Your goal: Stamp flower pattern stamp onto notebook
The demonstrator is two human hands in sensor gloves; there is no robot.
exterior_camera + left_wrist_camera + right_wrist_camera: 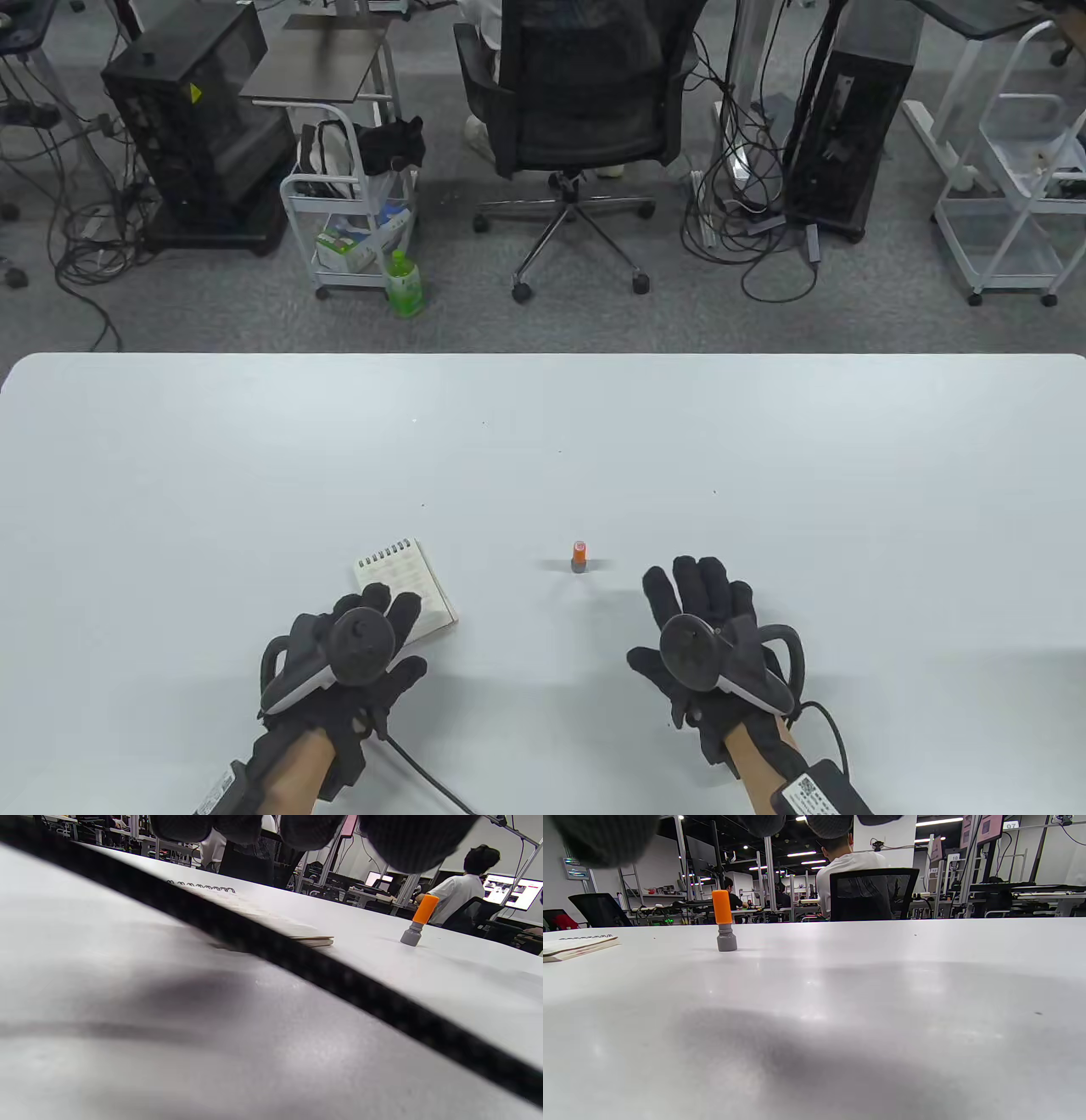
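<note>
A small spiral notebook (405,581) lies on the white table, its near part under my left hand's fingers. It shows in the left wrist view (254,912) and at the left edge of the right wrist view (577,945). The stamp (579,557), orange on top with a grey base, stands upright to the right of the notebook; it also shows in both wrist views (418,921) (724,921). My left hand (365,632) rests flat, fingers on the notebook's near edge. My right hand (700,598) lies flat and open on the table, right of the stamp, holding nothing.
The white table (543,441) stretches wide beyond the hands. An office chair (585,110), a cart (352,204) and computer towers stand on the floor past the far edge. A black cable (339,980) crosses the left wrist view.
</note>
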